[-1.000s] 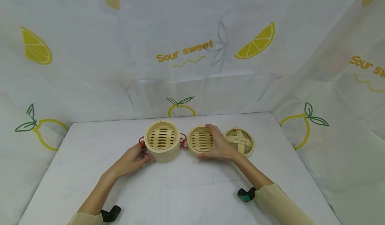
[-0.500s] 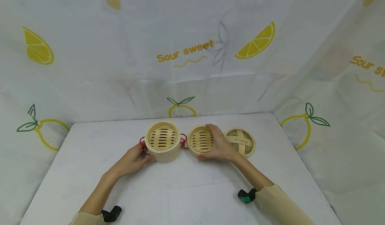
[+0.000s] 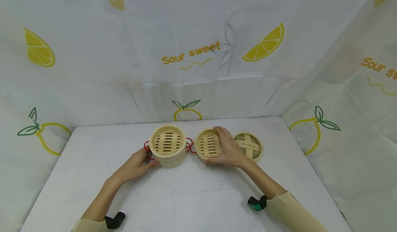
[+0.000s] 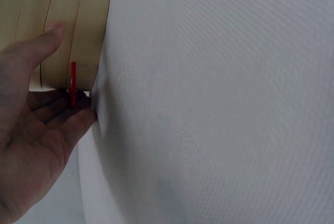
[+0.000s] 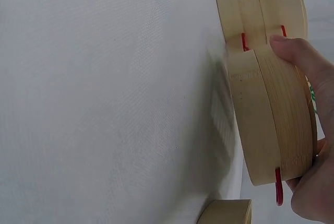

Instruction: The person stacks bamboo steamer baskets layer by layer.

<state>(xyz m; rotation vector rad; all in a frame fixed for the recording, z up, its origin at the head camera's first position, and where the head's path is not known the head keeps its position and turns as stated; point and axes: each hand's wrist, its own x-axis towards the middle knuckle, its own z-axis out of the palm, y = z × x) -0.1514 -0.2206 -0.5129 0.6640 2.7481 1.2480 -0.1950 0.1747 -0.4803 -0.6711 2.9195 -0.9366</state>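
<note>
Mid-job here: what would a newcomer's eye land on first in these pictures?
Probably the taller bamboo steamer at the row's left, its red loops bright against the pale table, with the left hand on its side. Next, the slatted basket to its right, gripped by the right hand, with the round lid beyond. Behind them, orange "Sour sweet" lettering stands out on the white backdrop.

Behind the white desk, facing me: pale cloth printed with orange lettering, a lemon slice to either side, and a heart at upper left. Lower, three lemon outlines bear green leaves, the middle one meeting the desk's far edge.
</note>
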